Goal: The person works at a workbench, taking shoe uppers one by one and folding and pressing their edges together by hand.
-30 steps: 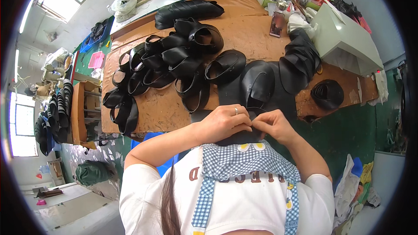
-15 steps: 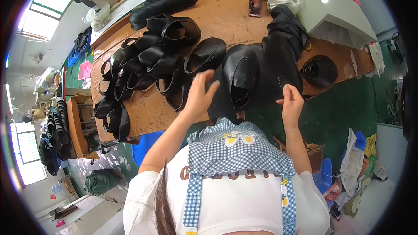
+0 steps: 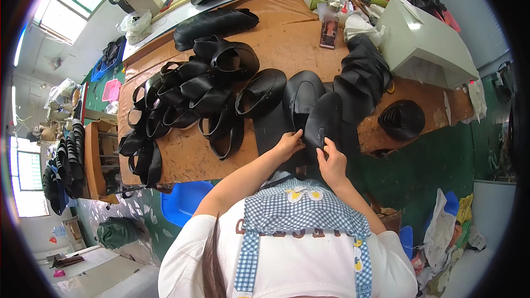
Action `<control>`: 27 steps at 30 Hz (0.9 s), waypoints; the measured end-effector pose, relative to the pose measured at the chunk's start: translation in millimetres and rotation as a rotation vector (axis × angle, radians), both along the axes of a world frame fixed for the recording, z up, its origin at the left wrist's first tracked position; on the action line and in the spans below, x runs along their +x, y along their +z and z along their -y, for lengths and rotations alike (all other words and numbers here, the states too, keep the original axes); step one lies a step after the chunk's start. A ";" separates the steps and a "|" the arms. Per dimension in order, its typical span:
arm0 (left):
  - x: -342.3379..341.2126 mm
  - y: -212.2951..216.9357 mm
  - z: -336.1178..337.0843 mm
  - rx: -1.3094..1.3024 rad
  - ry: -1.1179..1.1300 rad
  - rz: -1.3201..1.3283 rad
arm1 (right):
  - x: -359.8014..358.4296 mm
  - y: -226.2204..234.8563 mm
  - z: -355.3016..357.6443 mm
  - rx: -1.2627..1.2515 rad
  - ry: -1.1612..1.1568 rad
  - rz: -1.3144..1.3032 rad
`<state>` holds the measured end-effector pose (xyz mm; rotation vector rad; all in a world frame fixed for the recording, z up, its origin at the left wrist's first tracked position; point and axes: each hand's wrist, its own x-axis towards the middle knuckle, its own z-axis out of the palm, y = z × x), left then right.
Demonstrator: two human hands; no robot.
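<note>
My right hand (image 3: 333, 163) pinches the near end of a black leather piece (image 3: 326, 113), rounded at its far end, with a small slit mark near my fingers. Just left of it, my left hand (image 3: 291, 144) has its fingers closed at the near edge of a black leather shoe upper (image 3: 303, 89). That upper lies partly under the piece in my right hand. Both rest over a dark flat sheet (image 3: 269, 131) at the table's near edge. Another looped upper (image 3: 260, 92) sits to the left. A fanned stack of black leather pieces (image 3: 361, 72) lies to the right.
Many looped black uppers (image 3: 190, 91) heap on the brown table (image 3: 185, 160). A rolled stack (image 3: 401, 120) stands at the right, near a white box-like housing (image 3: 425, 44). A phone (image 3: 329, 32) leans at the back. A blue stool (image 3: 185, 201) is below the left edge.
My right hand has brought a leather piece from the right-hand stack over beside the upper. My left hand has moved right and down to the upper's near edge.
</note>
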<state>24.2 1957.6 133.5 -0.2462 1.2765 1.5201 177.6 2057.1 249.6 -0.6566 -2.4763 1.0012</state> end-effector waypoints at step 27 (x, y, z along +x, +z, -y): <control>16.9 63.7 189.0 -0.649 0.298 -0.897 | -137.5 -7.8 -39.4 0.527 0.372 0.449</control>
